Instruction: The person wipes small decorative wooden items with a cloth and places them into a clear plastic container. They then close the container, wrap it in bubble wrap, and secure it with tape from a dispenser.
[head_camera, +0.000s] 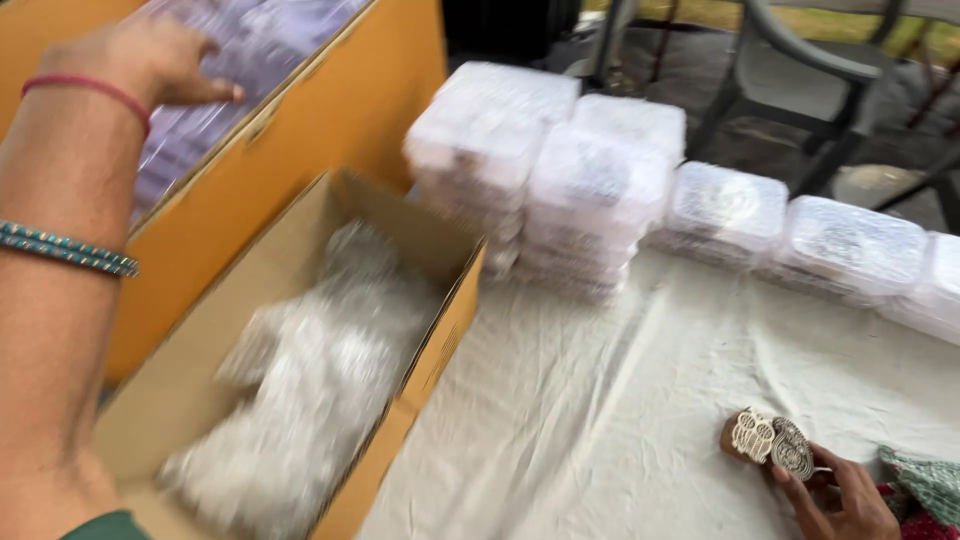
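Clearly my left hand (135, 60) is spread open, fingers reaching over the clear plastic packs (240, 70) stacked in the tall orange carton (330, 120) at the far left; whether it touches them, the blur won't let me say. I'd judge those packs light, slick and a bit flexible, best taken by the edges rather than the flat face. My right hand (845, 500) sits low at the right, fingers curled onto two carved wooden stamp blocks (770, 442), which look hard and solid. Between them lies an open cardboard box (440, 330) with wrapped bundles inside. Stacks of clear lidded containers (590, 180) line the back of the wrinkled white cloth (620, 400). Chairs (800, 90) stand behind.
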